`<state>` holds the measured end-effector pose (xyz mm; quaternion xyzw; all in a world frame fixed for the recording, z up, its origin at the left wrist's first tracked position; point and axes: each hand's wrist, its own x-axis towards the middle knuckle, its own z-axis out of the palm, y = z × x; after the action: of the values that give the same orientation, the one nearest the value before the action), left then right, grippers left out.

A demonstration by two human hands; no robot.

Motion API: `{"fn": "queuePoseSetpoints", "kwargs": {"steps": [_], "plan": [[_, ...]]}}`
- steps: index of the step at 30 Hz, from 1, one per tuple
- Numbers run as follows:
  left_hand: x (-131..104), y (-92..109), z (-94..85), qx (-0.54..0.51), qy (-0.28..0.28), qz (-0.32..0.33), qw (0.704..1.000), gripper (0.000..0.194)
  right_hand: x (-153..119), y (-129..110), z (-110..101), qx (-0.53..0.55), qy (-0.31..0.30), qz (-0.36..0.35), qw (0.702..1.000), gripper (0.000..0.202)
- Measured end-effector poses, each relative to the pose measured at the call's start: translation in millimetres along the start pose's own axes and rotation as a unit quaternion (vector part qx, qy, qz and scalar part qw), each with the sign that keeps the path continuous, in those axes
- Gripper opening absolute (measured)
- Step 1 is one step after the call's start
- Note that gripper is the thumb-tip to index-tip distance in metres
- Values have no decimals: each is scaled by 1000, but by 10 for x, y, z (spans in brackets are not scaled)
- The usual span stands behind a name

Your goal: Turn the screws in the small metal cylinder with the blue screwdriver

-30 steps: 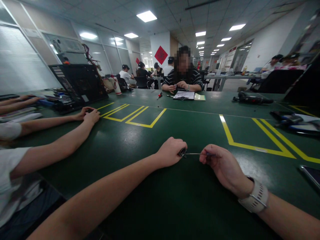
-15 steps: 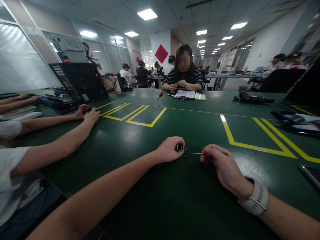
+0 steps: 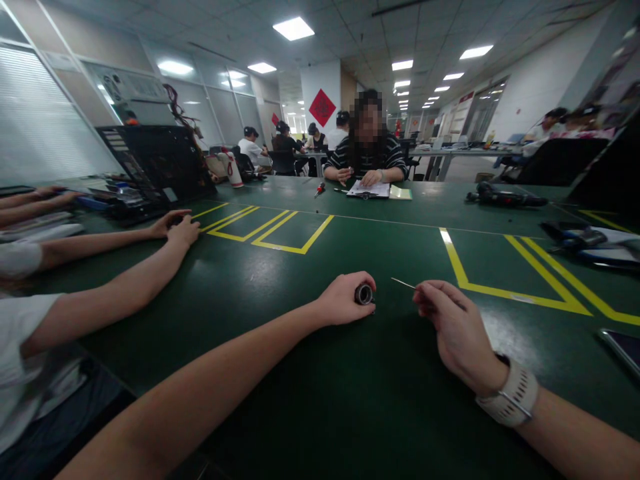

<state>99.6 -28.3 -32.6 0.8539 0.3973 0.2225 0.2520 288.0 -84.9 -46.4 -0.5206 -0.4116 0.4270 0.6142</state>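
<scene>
1. Now, the left hand [image 3: 345,299] is grasping a dark, round, hollow, metal-looking cylinder [image 3: 364,294], its fingers curling around the side while the open end is facing the wearer. The cylinder is sitting near 12 o'clock from the wearer, at the dark green, glossy tabletop [image 3: 330,400].
2. The right hand [image 3: 453,323] is pinching a thin, pale, straight rod [image 3: 403,283] in its fingertips, at about 3 o'clock from the cylinder; the rod's free tip is pointing toward 10 o'clock.
3. On progress, both pieces are already being held, but the rod is staying clear of the cylinder, so nothing is being joined or worked at this moment. A tiny dark piece [image 3: 373,307] is showing beside the left thumb at 5 o'clock from the cylinder (too small to tell whether it is attached or loose).
4. The cylinder's inside is not showing clearly, so I cannot tell what is finished there; the work is seemingly remaining partway.
</scene>
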Motion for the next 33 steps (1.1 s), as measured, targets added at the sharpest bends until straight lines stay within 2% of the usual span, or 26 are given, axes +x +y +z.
{"fn": "queuePoseSetpoints", "kwargs": {"steps": [2,5,7,9,11,13,16,19,21,26,33], "plan": [[1,18,-9,11,-12,-5,1000,33,-14,23,11,-93,-18,-41,995,21],[5,17,-6,28,-30,17,999,39,-65,1,62,-223,-75,-140,962,18],[12,-10,13,15,-28,40,999,34,-101,-36,121,-272,-108,-211,933,13],[24,-55,42,-25,2,46,999,24,-126,-65,189,-308,-133,-259,906,10],[40,-106,68,-79,81,27,993,17,-143,-76,257,-352,-161,-282,878,9],[60,-152,79,-136,194,-10,972,15,-157,-76,322,-406,-188,-301,842,10],[94,-213,65,-184,329,-67,924,11,-172,-83,438,-486,-218,-369,762,14],[133,-285,36,-176,398,-101,895,9,-131,-94,577,-556,-251,-443,657,17],[155,-339,23,-167,416,-119,886,9,-46,-82,649,-585,-268,-447,621,15],[181,-422,21,-178,420,-141,879,10,334,6,616,-611,-263,-415,620,17],[151,-385,23,-171,368,-142,903,11,979,60,168,-677,-195,-341,622,22]]}}
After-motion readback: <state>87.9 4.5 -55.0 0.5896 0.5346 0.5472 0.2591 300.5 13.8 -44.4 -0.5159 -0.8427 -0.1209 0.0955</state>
